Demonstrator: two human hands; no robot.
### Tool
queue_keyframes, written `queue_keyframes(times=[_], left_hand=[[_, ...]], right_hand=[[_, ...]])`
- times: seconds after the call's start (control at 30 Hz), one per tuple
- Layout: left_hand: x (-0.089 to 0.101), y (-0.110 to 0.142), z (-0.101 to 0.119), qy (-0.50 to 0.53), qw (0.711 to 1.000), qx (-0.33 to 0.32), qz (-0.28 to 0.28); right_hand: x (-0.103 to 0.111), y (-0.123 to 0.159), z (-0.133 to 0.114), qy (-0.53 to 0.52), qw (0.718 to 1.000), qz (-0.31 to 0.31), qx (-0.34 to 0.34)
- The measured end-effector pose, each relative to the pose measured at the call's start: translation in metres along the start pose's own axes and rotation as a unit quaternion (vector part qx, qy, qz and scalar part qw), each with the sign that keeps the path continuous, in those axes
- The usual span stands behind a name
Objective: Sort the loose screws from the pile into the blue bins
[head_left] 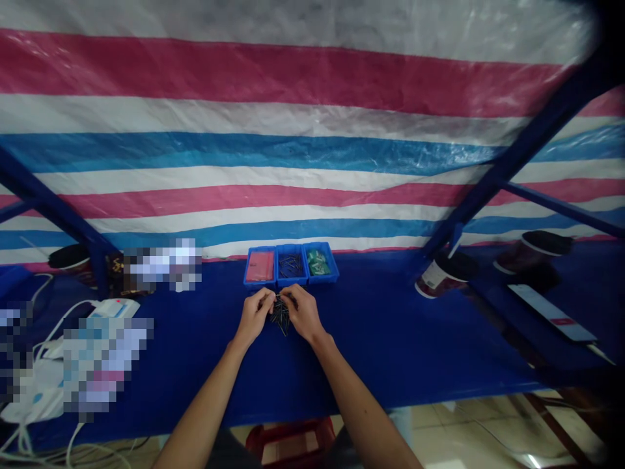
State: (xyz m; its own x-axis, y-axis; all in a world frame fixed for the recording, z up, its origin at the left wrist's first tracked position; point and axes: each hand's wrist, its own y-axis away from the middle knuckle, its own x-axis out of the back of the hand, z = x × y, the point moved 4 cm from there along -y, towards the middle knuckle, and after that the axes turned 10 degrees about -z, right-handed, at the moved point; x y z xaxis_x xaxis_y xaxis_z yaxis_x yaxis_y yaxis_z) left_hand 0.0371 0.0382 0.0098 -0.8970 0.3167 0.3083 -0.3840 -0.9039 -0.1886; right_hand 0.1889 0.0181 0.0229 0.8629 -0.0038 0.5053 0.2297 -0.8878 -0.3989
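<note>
The left hand and right hand pinch a loose bunch of dark slender pins between closely gathered fingertips, centre frame, above the blue counter, just below a blue three-compartment tray holding more dark pins in its middle compartment.

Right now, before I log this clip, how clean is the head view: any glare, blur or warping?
Head view: the wide lens bows the striped tarpaulin and blue frame bar, glare streaks the plastic, the top right corner goes dark and blurred, and mosaic patches hide things at left.
</note>
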Motion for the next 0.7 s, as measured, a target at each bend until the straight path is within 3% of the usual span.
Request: queue_keyframes(times=[0.47, 0.53, 0.63, 0.7], left_hand=[[0.000, -0.001, 0.002, -0.009, 1.000, 0.000, 0.004], [0.002, -0.002, 0.000, -0.005, 1.000, 0.002, 0.017], [0.004, -0.003, -0.001, 0.002, 1.000, -0.003, 0.027], [0.004, -0.003, -0.002, 0.008, 1.000, -0.002, 0.024]], right_hand=[[0.005, -0.003, 0.002, 0.016, 1.000, 0.004, -0.009], [0.013, -0.002, -0.010, 0.004, 1.000, 0.029, -0.007], [0.021, 0.010, -0.047, -0.055, 0.996, 0.065, 0.033], [0.016, 0.022, -0.077, -0.132, 0.989, 0.014, 0.072]])
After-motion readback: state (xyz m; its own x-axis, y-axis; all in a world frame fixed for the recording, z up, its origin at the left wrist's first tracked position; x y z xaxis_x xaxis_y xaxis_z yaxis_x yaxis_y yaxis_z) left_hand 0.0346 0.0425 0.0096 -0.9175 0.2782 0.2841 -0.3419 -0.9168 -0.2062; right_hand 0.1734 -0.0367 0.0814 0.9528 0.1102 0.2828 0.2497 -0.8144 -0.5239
